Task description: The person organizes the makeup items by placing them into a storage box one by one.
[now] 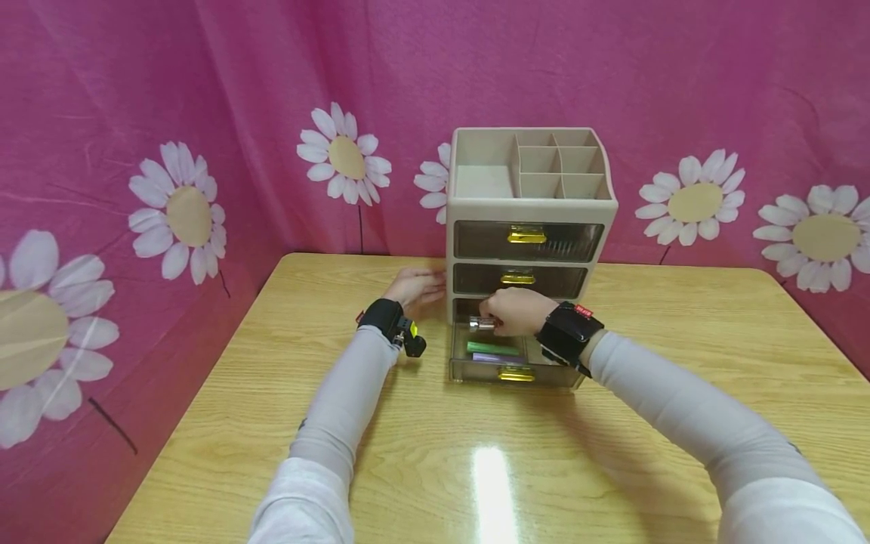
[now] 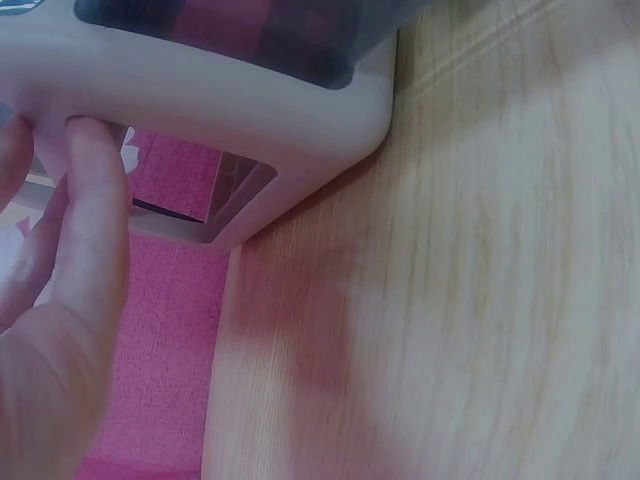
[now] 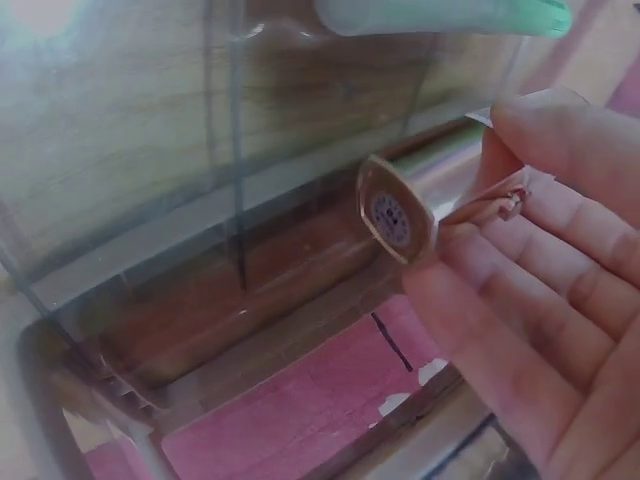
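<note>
A beige desktop organizer (image 1: pixel 485 210) stands on the table with its lowest visible drawer (image 1: pixel 469 372) pulled out. Over that drawer my right hand (image 1: pixel 522 311) pinches a shiny rose-gold lipstick (image 3: pixel 445 175) between thumb and fingers. Its flat end bears a round printed label in the right wrist view. Below it in the drawer lie a slim green item (image 1: pixel 492 348) and a slim purple one (image 1: pixel 498 358). My left hand (image 1: pixel 416 287) rests against the organizer's left side, fingers extended; the left wrist view shows fingertips at the cut-out side panel (image 2: pixel 175 165).
Two closed, dark see-through drawers with gold handles (image 1: pixel 527 236) sit above the pulled-out one. The organizer's top has several open compartments (image 1: pixel 540 160). Behind the wooden table (image 1: pixel 408 453) hangs a pink cloth (image 1: pixel 544 60) with white flowers.
</note>
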Motion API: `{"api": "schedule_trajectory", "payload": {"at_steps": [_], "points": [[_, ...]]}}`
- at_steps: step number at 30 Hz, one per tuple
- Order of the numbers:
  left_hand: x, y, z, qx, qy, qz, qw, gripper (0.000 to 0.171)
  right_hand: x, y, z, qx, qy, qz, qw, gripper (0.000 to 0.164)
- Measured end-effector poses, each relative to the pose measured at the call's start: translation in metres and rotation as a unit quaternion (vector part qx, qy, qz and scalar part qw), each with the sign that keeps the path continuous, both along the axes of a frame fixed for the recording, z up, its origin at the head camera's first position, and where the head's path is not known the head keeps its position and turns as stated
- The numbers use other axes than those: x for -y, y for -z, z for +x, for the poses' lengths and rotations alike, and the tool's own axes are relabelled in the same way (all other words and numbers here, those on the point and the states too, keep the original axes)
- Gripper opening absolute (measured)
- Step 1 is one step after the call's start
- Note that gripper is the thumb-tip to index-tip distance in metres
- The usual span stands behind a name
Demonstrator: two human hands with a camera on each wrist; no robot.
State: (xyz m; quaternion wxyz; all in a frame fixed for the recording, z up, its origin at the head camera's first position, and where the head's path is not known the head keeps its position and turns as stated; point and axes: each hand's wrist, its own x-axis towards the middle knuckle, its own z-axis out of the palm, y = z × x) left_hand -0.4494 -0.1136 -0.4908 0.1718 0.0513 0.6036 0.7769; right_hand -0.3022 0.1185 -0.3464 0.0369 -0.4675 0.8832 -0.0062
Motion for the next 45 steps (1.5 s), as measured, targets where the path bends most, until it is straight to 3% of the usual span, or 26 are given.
{"api": "schedule_trajectory", "payload": {"at_steps": [1,3,4,5,9,12,14,17,19,23,25,30,31,33,35,36,40,42,43,45], "points": [[0.000,0.002,-0.002,-0.001,-0.003,-0.003,1.0000,0.038,0.000,0.000,0.000,0.004,0.006,0.005,1.000,0.012],[0.001,0.021,-0.022,0.003,-0.003,0.001,1.0000,0.040,0.002,0.002,0.000,0.007,0.014,0.014,1.000,0.012],[0.003,0.032,-0.033,0.006,-0.002,0.004,1.0000,0.041,0.003,0.003,-0.001,0.006,0.015,0.017,1.000,0.012],[0.005,0.053,-0.054,0.005,0.003,0.015,0.9999,0.043,0.003,0.003,-0.001,0.005,0.014,0.021,1.000,0.012],[0.010,0.099,-0.099,0.018,0.003,0.024,0.9995,0.048,0.005,0.008,-0.003,0.007,0.008,0.033,0.999,0.015],[0.012,0.119,-0.117,0.017,0.009,0.031,0.9993,0.049,0.005,0.012,-0.004,0.017,0.003,0.038,0.999,0.017],[0.012,0.124,-0.122,0.018,0.013,0.035,0.9992,0.049,0.005,0.013,-0.005,0.022,0.001,0.038,0.999,0.017],[0.012,0.114,-0.112,0.014,0.015,0.030,0.9993,0.049,0.005,0.014,-0.004,0.023,0.001,0.035,0.999,0.017],[0.010,0.098,-0.096,0.011,0.010,0.018,0.9997,0.048,0.005,0.014,-0.004,0.021,0.003,0.032,0.999,0.017],[0.004,0.046,-0.046,0.005,-0.005,0.000,1.0000,0.042,0.005,0.014,-0.004,0.021,0.005,0.025,0.999,0.015],[-0.002,0.010,-0.012,0.011,-0.017,-0.014,0.9997,0.039,0.005,0.014,-0.005,0.022,0.004,0.022,0.999,0.014],[-0.009,-0.039,0.036,0.014,-0.028,-0.027,0.9991,0.036,0.005,0.014,-0.004,0.032,0.006,0.030,0.999,0.025],[-0.008,-0.033,0.031,0.005,-0.020,-0.012,0.9997,0.036,0.004,0.013,-0.004,0.039,0.008,0.034,0.999,0.030],[-0.011,-0.040,0.038,0.009,-0.027,-0.019,0.9994,0.036,0.003,0.010,-0.004,0.062,0.022,0.049,0.997,0.041],[-0.010,-0.037,0.035,0.010,-0.023,-0.015,0.9996,0.036,0.003,0.003,-0.002,0.095,0.035,0.067,0.993,0.049],[-0.011,-0.044,0.042,0.011,-0.023,-0.016,0.9996,0.036,0.002,-0.001,-0.001,0.109,0.040,0.077,0.990,0.051],[-0.009,-0.033,0.031,0.012,-0.023,-0.018,0.9995,0.037,-0.001,-0.024,0.007,0.163,0.044,0.084,0.982,0.056],[-0.008,-0.033,0.031,0.008,-0.022,-0.015,0.9996,0.036,-0.005,-0.036,0.013,0.165,0.030,0.064,0.984,0.057],[-0.007,-0.024,0.023,0.007,-0.022,-0.013,0.9996,0.036,-0.007,-0.042,0.017,0.160,0.023,0.047,0.986,0.057],[-0.006,-0.023,0.023,0.002,-0.013,-0.004,0.9999,0.035,-0.013,-0.053,0.025,0.131,0.003,0.010,0.991,0.055]]}}
